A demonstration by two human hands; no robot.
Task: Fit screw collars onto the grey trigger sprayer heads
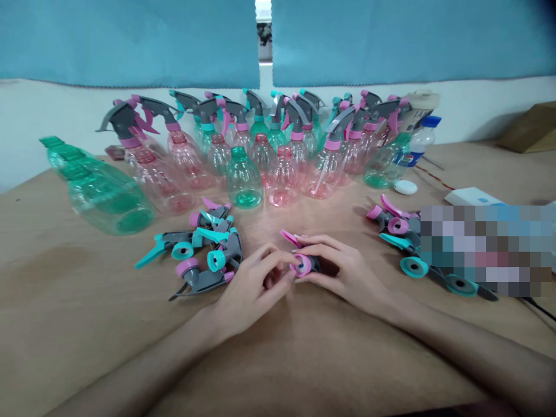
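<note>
In front of me at the table's middle, my right hand (347,267) grips a grey trigger spray head (315,265) with a pink collar and pink trigger. Its collar opening faces toward me and to the left. My left hand (256,278) is closed at that collar, finger and thumb pinching its rim; whatever may sit between those fingertips is too small to make out. Loose spray heads (208,249) with turquoise and pink parts lie in a pile beside my left hand. Several more spray heads (402,240) lie to the right, partly covered by a blurred patch.
Behind my hands stand clear pink bottles (283,179) and green bottles (244,179), many topped with spray heads. Green bottles (108,197) overlap at far left. A blue-capped bottle (423,142), a white oval object (405,187), a white box (475,197) and a cardboard box (532,127) are rightward.
</note>
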